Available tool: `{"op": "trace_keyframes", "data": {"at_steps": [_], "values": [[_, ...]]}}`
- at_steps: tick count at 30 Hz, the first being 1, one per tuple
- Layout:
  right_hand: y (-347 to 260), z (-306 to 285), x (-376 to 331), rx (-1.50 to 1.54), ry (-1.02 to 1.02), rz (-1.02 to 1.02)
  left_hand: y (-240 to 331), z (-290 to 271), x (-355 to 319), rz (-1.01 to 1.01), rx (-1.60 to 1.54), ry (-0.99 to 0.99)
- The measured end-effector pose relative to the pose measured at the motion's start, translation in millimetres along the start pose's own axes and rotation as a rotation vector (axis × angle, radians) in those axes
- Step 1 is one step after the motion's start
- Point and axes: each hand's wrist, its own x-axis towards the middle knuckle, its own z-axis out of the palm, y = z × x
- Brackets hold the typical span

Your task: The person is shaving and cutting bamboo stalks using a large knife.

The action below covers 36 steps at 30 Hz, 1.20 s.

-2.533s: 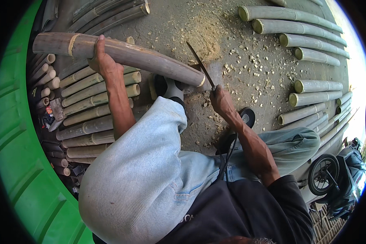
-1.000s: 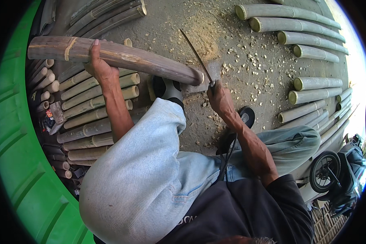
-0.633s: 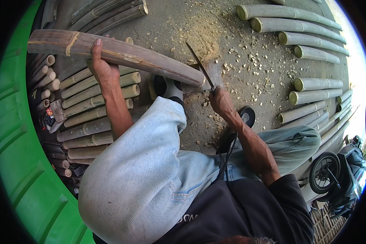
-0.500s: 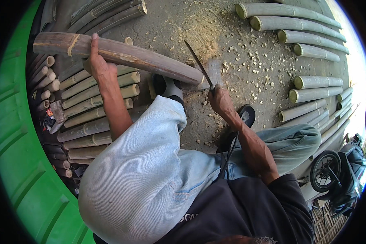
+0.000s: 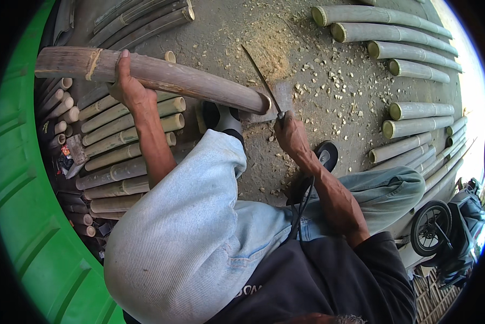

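Bamboo pole, one, lies across the view from nine o'clock toward the centre, its cut end on a small block. The left hand wraps it with a closed grip near the far end. The right hand is closed on the handle of one long knife, whose blade rises toward twelve o'clock just beside the cut end. Seven or so green poles lie at one to three o'clock; a larger stack, too many to count, fills nine o'clock under the pole. Chips litter the ground, open only between the two piles. One wheel stands at four o'clock.
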Motion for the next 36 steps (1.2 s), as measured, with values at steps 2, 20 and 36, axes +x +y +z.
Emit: {"op": "trace_keyframes", "data": {"at_steps": [2, 20, 36], "values": [[-46, -26, 3, 0.006, 0.031, -0.036, 3, -7, 0, -0.010, 0.007, 0.011], [-14, -40, 19, 0.994, -0.154, 0.480, -15, -8, -3, -0.324, -0.163, 0.136], [-49, -82, 39, 0.934, 0.310, 0.308, -110, -14, 7, -0.647, 0.579, -0.312]]}}
